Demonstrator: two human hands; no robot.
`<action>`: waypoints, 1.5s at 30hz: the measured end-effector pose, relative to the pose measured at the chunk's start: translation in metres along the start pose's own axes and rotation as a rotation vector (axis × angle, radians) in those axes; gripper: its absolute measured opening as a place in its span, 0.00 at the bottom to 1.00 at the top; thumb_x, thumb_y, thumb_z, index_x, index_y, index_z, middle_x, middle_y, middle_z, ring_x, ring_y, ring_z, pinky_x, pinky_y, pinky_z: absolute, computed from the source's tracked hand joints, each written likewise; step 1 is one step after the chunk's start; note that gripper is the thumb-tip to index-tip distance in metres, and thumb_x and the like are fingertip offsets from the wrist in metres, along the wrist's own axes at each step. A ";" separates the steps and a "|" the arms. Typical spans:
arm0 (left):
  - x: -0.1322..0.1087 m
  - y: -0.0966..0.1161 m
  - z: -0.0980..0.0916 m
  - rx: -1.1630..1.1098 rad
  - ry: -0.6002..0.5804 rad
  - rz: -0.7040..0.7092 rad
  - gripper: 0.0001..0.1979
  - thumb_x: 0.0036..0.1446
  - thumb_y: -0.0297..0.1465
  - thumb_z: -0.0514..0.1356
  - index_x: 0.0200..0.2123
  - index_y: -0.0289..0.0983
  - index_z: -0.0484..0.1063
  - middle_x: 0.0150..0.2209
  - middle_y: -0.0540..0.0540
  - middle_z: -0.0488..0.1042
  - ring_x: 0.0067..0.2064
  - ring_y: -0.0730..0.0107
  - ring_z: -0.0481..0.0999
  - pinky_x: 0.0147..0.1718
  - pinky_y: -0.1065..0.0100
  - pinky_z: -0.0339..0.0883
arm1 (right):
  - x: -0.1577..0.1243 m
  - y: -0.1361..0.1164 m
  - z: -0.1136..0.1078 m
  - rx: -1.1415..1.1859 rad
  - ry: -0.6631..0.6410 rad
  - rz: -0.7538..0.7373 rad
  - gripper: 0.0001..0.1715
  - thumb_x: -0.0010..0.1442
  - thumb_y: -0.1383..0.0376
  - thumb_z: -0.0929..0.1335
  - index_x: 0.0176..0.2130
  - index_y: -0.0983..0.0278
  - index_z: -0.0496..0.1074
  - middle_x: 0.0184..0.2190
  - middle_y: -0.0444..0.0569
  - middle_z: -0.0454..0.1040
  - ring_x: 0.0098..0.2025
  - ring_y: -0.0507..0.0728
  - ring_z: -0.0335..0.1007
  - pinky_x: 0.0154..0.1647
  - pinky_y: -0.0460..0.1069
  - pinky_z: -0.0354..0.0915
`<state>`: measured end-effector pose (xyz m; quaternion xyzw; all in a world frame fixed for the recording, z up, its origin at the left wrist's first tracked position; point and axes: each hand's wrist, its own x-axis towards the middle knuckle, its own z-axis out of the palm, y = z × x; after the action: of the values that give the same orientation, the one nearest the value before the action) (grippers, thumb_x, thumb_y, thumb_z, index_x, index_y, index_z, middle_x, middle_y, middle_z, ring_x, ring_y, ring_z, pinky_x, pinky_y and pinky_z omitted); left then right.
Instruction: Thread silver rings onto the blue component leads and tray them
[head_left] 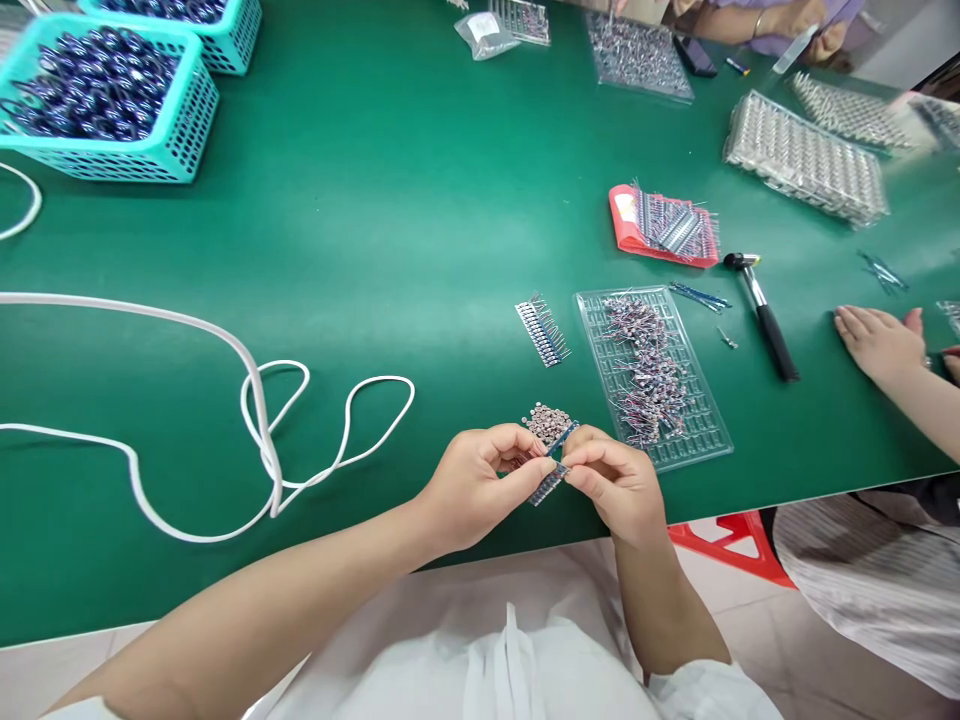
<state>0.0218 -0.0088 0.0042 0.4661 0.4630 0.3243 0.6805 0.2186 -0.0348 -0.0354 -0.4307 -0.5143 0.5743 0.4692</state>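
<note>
At the table's near edge my left hand (487, 485) pinches a dark blue and silver strip of small pin-like parts (549, 485) between thumb and fingers. My right hand (616, 487) closes on the strip's other end, its fingertips meeting the left ones; whether it also holds a single small part is too small to tell. Just beyond my fingers lies a pile of small brownish discs (547, 420). A similar strip with thin leads (543, 330) rests farther away. Right of my hands, a clear plastic tray (705, 425) carries heaps of small parts with thin wires.
A hammer (765, 315) and a red packet (626, 235) with more strips lie beyond the tray. White cord (202, 320) loops across the left. Turquoise baskets (180, 140) of dark shiny pieces stand far left. A co-worker's hand (885, 345) rests at right; others work opposite.
</note>
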 end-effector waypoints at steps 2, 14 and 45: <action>0.000 0.000 -0.001 0.015 -0.011 -0.004 0.07 0.52 0.32 0.64 0.28 0.34 0.72 0.24 0.51 0.69 0.25 0.76 0.67 0.26 0.72 0.63 | 0.000 -0.001 -0.001 0.011 -0.004 0.030 0.02 0.59 0.64 0.75 0.36 0.57 0.81 0.31 0.47 0.73 0.36 0.56 0.69 0.38 0.51 0.67; -0.002 0.005 -0.005 0.083 -0.099 -0.011 0.07 0.53 0.32 0.63 0.28 0.34 0.72 0.23 0.49 0.73 0.24 0.73 0.71 0.26 0.71 0.66 | 0.002 -0.003 -0.002 0.052 -0.036 0.094 0.05 0.54 0.61 0.78 0.32 0.59 0.82 0.28 0.47 0.75 0.33 0.55 0.70 0.34 0.51 0.69; 0.002 0.002 -0.003 -0.085 -0.002 -0.065 0.08 0.49 0.32 0.69 0.28 0.34 0.74 0.24 0.51 0.73 0.26 0.74 0.71 0.27 0.72 0.68 | 0.003 -0.007 0.005 -0.090 0.051 -0.004 0.03 0.59 0.61 0.75 0.35 0.58 0.81 0.31 0.47 0.74 0.35 0.55 0.71 0.35 0.51 0.69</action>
<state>0.0193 -0.0056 0.0052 0.4217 0.4632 0.3209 0.7104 0.2137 -0.0329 -0.0276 -0.4649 -0.5285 0.5386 0.4631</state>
